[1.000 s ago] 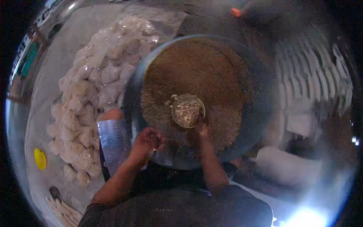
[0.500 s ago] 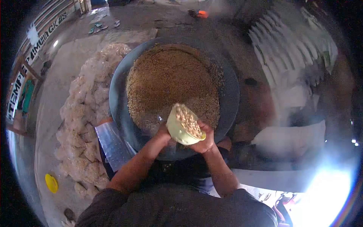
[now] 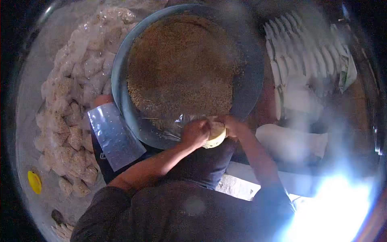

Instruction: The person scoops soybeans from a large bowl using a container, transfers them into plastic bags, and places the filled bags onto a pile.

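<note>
A pale yellow cup [image 3: 215,139] is tipped between my hands, over the near rim of a big round basin [image 3: 121,52]. My right hand [image 3: 232,126] is closed around the cup's far right side. My left hand [image 3: 195,134] presses against the cup's left side, fingers closed on a crinkled clear plastic bag [image 3: 177,123]. How the bag's mouth sits against the cup is hidden by my fingers. Tan beans [image 3: 181,64] fill much of the basin.
Filled clear bags of beans [image 3: 76,137] are heaped at the left. Flat plastic bags [image 3: 117,135] lie on my left thigh. A yellow lid-like disc [image 3: 34,182] is on the floor. White sacks or packs [image 3: 298,48] are stacked at the right. Bright glare covers the lower right.
The cup, heaped with beans before, has moved right and tipped, its contents now mostly out of sight. My left hand has come up against it. The view has tilted downward.
</note>
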### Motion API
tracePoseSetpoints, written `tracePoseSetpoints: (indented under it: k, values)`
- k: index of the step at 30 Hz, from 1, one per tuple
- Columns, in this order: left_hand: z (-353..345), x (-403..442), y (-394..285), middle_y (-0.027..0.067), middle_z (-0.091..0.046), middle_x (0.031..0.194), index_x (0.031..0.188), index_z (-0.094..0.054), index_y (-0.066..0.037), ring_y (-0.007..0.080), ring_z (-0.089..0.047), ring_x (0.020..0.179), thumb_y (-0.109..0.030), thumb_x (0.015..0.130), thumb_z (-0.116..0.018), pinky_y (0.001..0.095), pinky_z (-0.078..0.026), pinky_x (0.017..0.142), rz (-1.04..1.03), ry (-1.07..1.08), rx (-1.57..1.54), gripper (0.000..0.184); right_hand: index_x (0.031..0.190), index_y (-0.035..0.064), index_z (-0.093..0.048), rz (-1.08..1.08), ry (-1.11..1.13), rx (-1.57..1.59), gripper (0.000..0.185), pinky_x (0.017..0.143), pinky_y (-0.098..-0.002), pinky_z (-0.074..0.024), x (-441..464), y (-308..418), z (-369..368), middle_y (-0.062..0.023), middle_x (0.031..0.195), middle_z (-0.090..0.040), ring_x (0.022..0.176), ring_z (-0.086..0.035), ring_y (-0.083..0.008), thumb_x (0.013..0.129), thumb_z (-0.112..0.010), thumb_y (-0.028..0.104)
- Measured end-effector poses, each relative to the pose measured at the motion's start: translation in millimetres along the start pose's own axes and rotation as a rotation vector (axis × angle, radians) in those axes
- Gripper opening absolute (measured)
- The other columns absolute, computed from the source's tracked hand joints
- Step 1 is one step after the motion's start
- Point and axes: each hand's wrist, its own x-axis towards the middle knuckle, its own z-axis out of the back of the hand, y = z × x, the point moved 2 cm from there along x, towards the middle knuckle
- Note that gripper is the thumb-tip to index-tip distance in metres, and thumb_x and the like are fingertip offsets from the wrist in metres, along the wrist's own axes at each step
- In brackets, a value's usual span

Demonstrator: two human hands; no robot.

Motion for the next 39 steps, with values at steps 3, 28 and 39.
tracePoseSetpoints:
  k: [3, 28, 39]
  values:
    - [-60.3, -7.0, 87.5, 0.0248, -0.067, 0.091, 0.109, -0.064, -0.006, 0.0411, -0.067, 0.088, -0.032, 0.097, -0.051, 0.0477, -0.051, 0.075, -0.064, -0.224, -0.199, 0.032, 0.138, 0.0061, -0.047, 0.003, -0.127, -0.403, 0.043, 0.086, -0.0541, -0.0568, 3.3, 8.2, -7.3, -0.0215, 0.130, -0.056, 0.109, -0.063, -0.0366, 0.101, -0.042, 0.028]
    - [-31.5, -15.2, 61.4, 0.0225, -0.067, 0.087, 0.113, -0.060, -0.009, 0.0444, -0.066, 0.082, -0.023, 0.095, -0.057, 0.0513, -0.051, 0.070, 0.038, -0.337, 0.065, 0.023, 0.131, 0.0005, -0.054, 0.745, -0.951, -1.281, 0.050, 0.094, -0.0482, -0.0501, 82.6, -15.1, 2.0, -0.0257, 0.130, -0.054, 0.112, -0.060, -0.0389, 0.087, -0.059, 0.024]
    - [151.8, 3.3, -33.0, 0.0205, -0.068, 0.108, 0.124, -0.057, -0.004, 0.0358, -0.067, 0.099, -0.027, 0.096, -0.054, 0.0480, -0.052, 0.084, 0.118, -0.022, 0.094, 0.037, 0.110, -0.0008, -0.065, 1.068, -0.509, -0.327, 0.023, 0.068, -0.0374, -0.0541, -117.9, 70.9, -70.2, -0.0094, 0.081, -0.068, 0.071, -0.067, -0.0220, 0.095, -0.061, 0.017]
